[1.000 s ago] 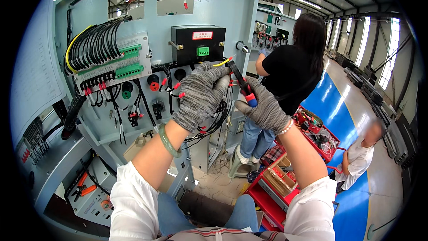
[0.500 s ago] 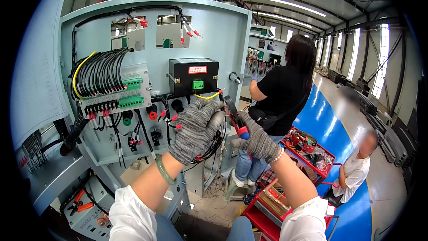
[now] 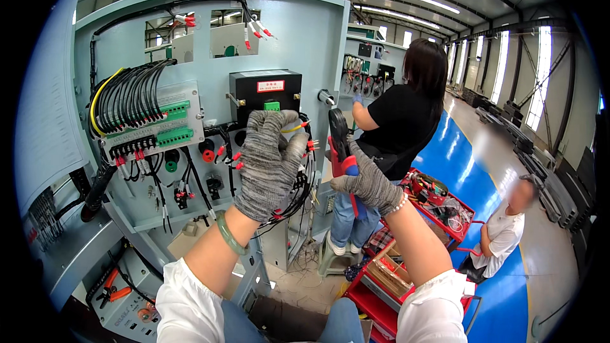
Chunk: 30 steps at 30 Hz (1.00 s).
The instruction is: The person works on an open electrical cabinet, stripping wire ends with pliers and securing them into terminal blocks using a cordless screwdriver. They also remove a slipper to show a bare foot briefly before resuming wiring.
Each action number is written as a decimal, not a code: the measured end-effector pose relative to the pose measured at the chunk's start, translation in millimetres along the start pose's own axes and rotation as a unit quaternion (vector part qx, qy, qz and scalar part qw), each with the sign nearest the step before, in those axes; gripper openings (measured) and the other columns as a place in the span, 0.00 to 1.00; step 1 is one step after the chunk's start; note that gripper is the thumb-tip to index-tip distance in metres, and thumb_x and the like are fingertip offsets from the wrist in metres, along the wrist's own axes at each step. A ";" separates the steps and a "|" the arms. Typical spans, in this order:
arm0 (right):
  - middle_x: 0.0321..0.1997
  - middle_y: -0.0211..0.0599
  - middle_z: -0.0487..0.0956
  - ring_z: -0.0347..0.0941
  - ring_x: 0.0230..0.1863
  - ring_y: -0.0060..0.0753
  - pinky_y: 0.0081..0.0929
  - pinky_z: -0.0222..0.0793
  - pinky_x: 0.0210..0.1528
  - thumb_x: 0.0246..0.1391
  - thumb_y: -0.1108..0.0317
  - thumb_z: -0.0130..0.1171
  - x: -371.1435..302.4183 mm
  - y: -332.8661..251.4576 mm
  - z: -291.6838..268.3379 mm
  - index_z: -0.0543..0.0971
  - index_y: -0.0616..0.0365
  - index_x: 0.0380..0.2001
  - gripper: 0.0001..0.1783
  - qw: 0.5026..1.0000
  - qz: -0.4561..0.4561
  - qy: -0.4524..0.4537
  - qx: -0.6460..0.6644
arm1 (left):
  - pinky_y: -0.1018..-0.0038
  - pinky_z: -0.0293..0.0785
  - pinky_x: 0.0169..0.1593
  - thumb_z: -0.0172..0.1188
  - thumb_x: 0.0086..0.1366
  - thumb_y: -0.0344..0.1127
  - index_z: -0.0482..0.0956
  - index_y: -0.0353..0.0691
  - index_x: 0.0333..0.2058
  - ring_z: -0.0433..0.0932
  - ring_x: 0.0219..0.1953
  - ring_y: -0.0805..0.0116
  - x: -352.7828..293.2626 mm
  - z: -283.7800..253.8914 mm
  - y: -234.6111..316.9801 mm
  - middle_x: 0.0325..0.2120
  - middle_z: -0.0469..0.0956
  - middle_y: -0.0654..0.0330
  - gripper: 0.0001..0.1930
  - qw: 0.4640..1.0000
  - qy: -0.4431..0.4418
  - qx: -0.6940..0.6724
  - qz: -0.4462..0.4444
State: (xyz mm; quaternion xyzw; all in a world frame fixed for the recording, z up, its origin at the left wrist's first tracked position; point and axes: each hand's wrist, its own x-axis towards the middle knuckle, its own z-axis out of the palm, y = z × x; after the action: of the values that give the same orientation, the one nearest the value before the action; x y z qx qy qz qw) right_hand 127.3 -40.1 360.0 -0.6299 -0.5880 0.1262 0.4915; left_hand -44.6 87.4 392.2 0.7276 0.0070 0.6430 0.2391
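Note:
My left hand (image 3: 268, 168), in a grey knit glove, pinches a short yellow wire (image 3: 293, 129) with a red sleeve on its end. The fingertips are just below the green terminal plug (image 3: 272, 107) on a black box (image 3: 254, 86); whether they touch it I cannot tell. To the right, my gloved right hand (image 3: 373, 184) is closed around crimping pliers (image 3: 337, 146) with red and blue handles. Their dark head points up, apart from the wire. Part of the wire is hidden behind my left fingers.
A light-blue cabinet panel (image 3: 143, 25) carries a terminal board (image 3: 184, 98) with bundled black wires. Loose black cables hang below the box. On the right, a person in black (image 3: 406, 108) stands beside red tool carts (image 3: 460, 238), and another person (image 3: 499, 241) sits with folded arms.
The pliers have moved away from the wire's end and now stand more upright in my right hand. My left hand has lifted closer to the green plug. The view has shifted slightly.

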 end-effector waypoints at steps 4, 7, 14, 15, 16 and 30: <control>0.56 0.55 0.67 0.67 0.54 0.43 0.33 0.62 0.55 0.37 0.57 0.68 -15.7 -14.3 -2.9 0.51 0.56 0.64 0.52 0.993 0.070 0.010 -0.097 | 0.80 0.69 0.31 0.58 0.58 0.30 0.75 0.38 0.44 0.69 0.26 0.77 2.9 7.0 -1.9 0.33 0.69 0.62 0.13 0.995 -0.032 0.066 0.070; 0.54 0.56 0.68 0.68 0.53 0.45 0.35 0.63 0.55 0.38 0.56 0.66 -18.2 -14.5 4.1 0.53 0.57 0.63 0.50 0.992 0.012 0.042 -0.115 | 0.74 0.69 0.47 0.55 0.60 0.28 0.76 0.37 0.43 0.73 0.41 0.70 6.5 1.6 -5.5 0.38 0.73 0.59 0.12 0.988 -0.061 0.106 0.098; 0.55 0.56 0.67 0.66 0.55 0.46 0.35 0.62 0.56 0.34 0.56 0.69 -14.8 -25.0 5.0 0.55 0.61 0.61 0.52 0.996 0.035 0.003 -0.079 | 0.78 0.70 0.41 0.56 0.62 0.32 0.77 0.39 0.45 0.72 0.36 0.75 2.7 1.6 -20.1 0.38 0.74 0.62 0.12 0.999 -0.030 0.001 0.036; 0.54 0.55 0.68 0.67 0.55 0.46 0.34 0.63 0.56 0.34 0.57 0.70 -15.1 -12.6 6.2 0.56 0.61 0.61 0.52 0.996 0.017 0.026 -0.086 | 0.77 0.71 0.42 0.55 0.62 0.31 0.77 0.39 0.45 0.72 0.36 0.75 1.8 7.9 -22.4 0.37 0.73 0.62 0.12 0.999 -0.038 -0.011 0.018; 0.53 0.55 0.68 0.67 0.54 0.46 0.34 0.63 0.56 0.33 0.58 0.70 -12.9 -6.2 10.0 0.56 0.60 0.61 0.51 0.995 -0.007 0.037 -0.092 | 0.77 0.71 0.42 0.55 0.62 0.31 0.77 0.39 0.45 0.72 0.37 0.75 0.7 7.1 -26.5 0.37 0.73 0.62 0.12 0.999 -0.039 -0.014 -0.001; 0.56 0.55 0.65 0.62 0.59 0.47 0.33 0.57 0.61 0.34 0.60 0.69 -10.6 -14.1 3.1 0.55 0.63 0.60 0.50 0.995 -0.007 0.034 -0.096 | 0.76 0.71 0.46 0.53 0.63 0.29 0.76 0.36 0.44 0.73 0.40 0.73 0.2 6.3 -25.0 0.37 0.73 0.61 0.11 0.997 -0.068 0.003 -0.022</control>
State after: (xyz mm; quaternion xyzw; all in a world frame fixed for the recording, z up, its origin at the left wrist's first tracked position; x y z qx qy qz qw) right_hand 113.4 -50.3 364.9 -0.6739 -0.5849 0.0442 0.4492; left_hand -31.2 107.5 383.1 0.7697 0.0089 0.5868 0.2512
